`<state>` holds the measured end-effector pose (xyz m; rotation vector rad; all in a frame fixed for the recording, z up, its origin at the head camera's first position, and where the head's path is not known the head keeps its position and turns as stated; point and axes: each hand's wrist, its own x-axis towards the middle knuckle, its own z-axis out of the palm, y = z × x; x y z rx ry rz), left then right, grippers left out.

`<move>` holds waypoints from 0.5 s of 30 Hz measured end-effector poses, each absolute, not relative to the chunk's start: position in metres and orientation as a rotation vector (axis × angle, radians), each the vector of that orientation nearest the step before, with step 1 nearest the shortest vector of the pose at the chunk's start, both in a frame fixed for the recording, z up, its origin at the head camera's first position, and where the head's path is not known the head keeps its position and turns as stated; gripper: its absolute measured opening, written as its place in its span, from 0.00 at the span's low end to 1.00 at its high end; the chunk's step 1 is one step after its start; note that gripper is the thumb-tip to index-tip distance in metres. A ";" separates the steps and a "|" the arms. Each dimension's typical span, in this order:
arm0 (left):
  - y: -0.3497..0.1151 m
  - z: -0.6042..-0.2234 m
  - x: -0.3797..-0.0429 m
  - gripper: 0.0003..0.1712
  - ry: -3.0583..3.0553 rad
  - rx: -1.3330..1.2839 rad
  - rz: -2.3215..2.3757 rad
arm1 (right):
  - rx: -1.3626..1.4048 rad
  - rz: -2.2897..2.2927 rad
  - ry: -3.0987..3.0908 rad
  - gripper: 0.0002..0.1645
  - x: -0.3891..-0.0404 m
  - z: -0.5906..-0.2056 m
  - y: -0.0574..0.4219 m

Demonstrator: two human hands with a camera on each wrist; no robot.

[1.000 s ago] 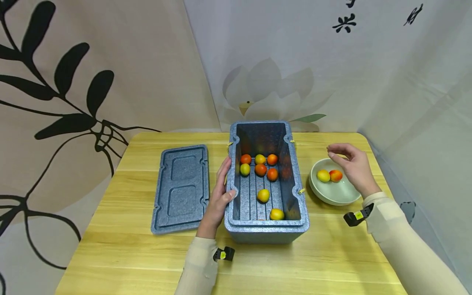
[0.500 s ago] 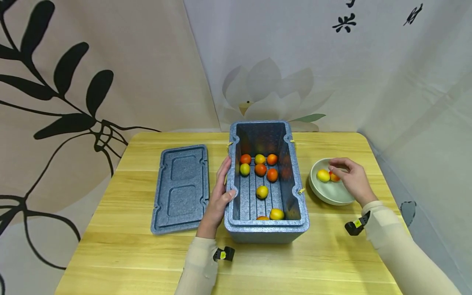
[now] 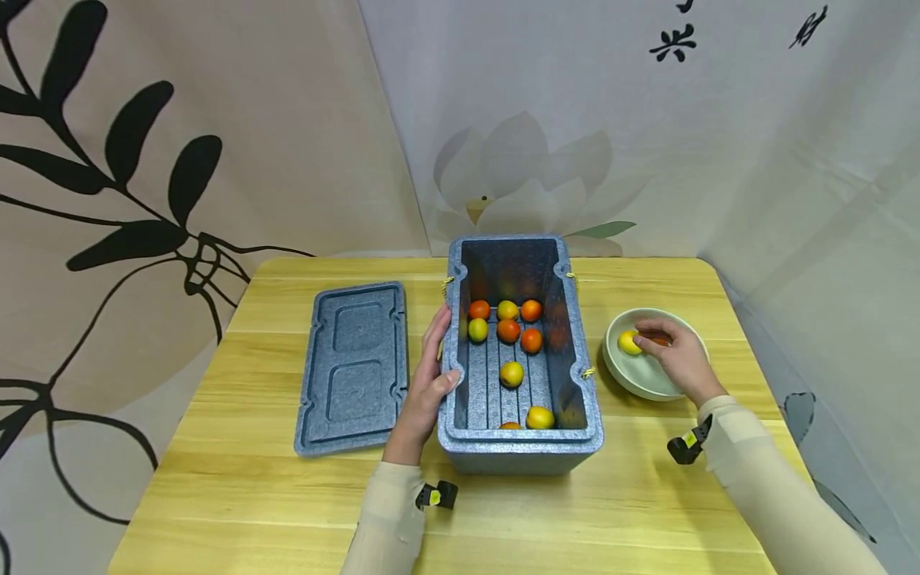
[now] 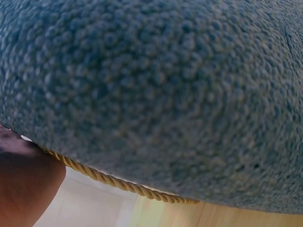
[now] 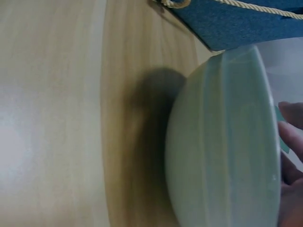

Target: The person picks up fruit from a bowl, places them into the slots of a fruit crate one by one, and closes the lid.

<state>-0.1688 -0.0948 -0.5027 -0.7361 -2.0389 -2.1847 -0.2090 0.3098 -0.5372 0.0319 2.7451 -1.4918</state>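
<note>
In the head view an open blue-grey foam box (image 3: pixel 521 441) holds several small red, orange and yellow fruits (image 3: pixel 508 331). My left hand (image 3: pixel 424 387) grips its left wall, thumb over the rim and fingers along the outside. Foam fills most of the left wrist view, with a yellow rope handle (image 4: pixel 128 184) beneath. My right hand (image 3: pixel 683 359) reaches into a pale green bowl (image 3: pixel 650 391). Its thumb and fingers close around a red-orange fruit (image 3: pixel 660 340), mostly hidden by them. Beside the fingertips lies a yellow fruit (image 3: pixel 628 343). The bowl's wall hides the fruit in the right wrist view.
Left of the box, the foam lid (image 3: pixel 352 371) lies flat on the wooden table (image 3: pixel 517 519). A printed cloth (image 3: pixel 309 120) hangs behind the table, and pale cloth runs along its right side. Wood shows between the box and the bowl.
My right hand has come down into the bowl, its fingers now around the red-orange fruit. In the box, a yellow fruit has rolled slightly away from me. My left hand stays put.
</note>
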 end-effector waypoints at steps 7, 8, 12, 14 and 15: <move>-0.095 -0.504 -0.170 0.45 -2.040 -0.729 -2.181 | -0.054 -1.433 2.786 0.22 -0.212 -0.540 0.309; -0.095 -0.503 -0.170 0.45 -2.040 -0.732 -2.180 | -0.061 -1.419 2.788 0.22 -0.212 -0.540 0.309; -0.095 -0.502 -0.169 0.47 -2.044 -0.741 -2.174 | -0.084 -1.329 2.803 0.20 -0.213 -0.540 0.308; -0.095 -0.501 -0.168 0.47 -2.048 -0.741 -2.167 | -0.095 -1.292 2.795 0.20 -0.213 -0.540 0.307; -0.095 -0.501 -0.168 0.48 -2.049 -0.739 -2.165 | -0.100 -1.280 2.787 0.20 -0.213 -0.539 0.306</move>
